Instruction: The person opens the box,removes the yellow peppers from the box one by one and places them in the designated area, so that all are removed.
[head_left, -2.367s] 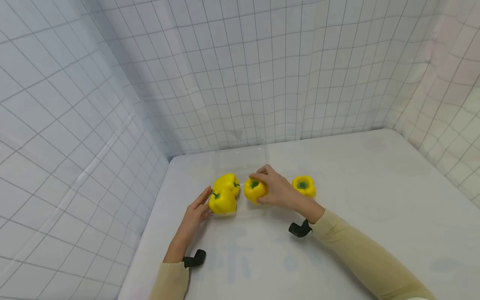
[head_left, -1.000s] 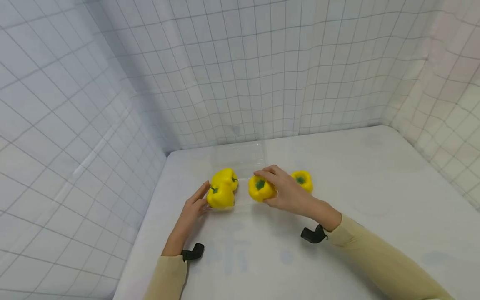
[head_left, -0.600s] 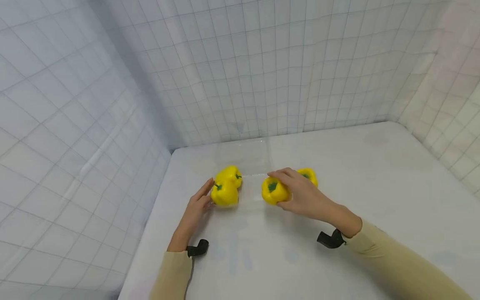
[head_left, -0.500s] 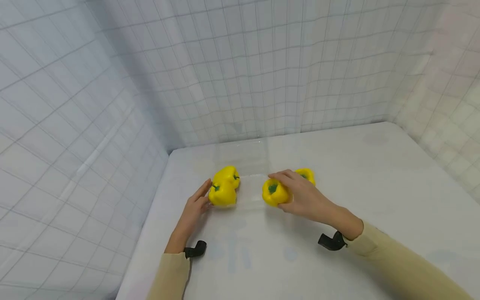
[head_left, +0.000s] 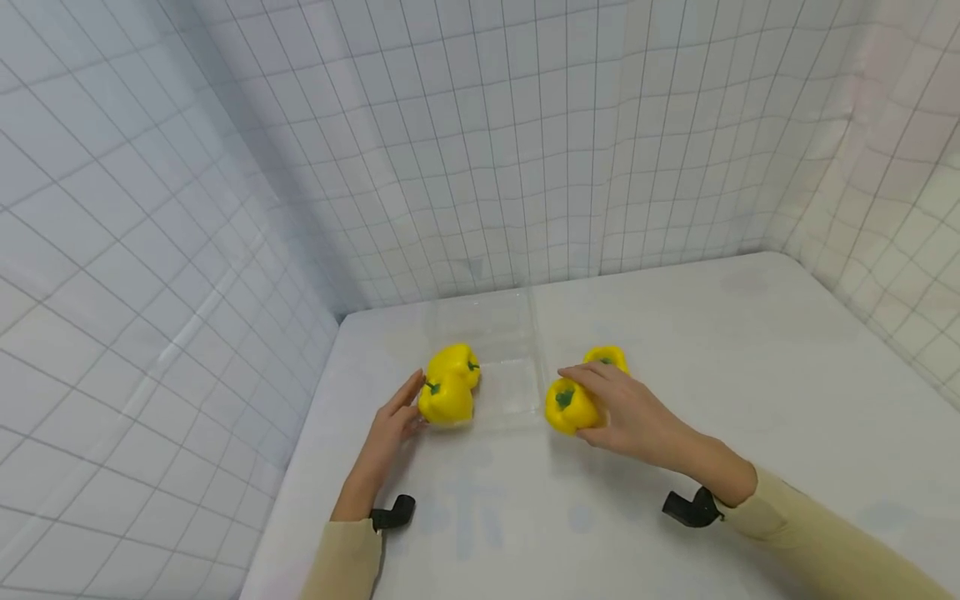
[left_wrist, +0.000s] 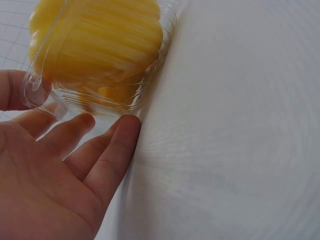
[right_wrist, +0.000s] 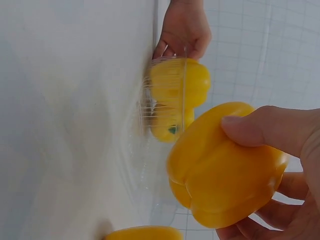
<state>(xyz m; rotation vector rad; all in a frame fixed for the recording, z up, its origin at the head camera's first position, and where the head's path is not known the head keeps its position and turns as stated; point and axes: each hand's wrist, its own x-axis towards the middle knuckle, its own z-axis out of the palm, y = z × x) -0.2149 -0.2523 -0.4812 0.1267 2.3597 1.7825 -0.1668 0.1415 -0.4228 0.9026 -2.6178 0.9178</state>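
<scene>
My right hand holds a yellow bell pepper just right of a clear plastic container. In the right wrist view, the thumb lies on one side of the held pepper and fingers are on the other. Two yellow peppers sit in the container's left part, one behind the other. My left hand is at the container's left end; in the left wrist view, its extended fingers touch the clear wall, with the thumb by the rim.
Another yellow pepper rests on the white table behind my right hand, partly hidden by it. The container's clear lid lies open toward the back. White grid-patterned curtains surround the table's back and sides.
My right hand has moved right and a little nearer with its pepper, from above the container to beside its right edge. My left hand has stayed at the container's left end.
</scene>
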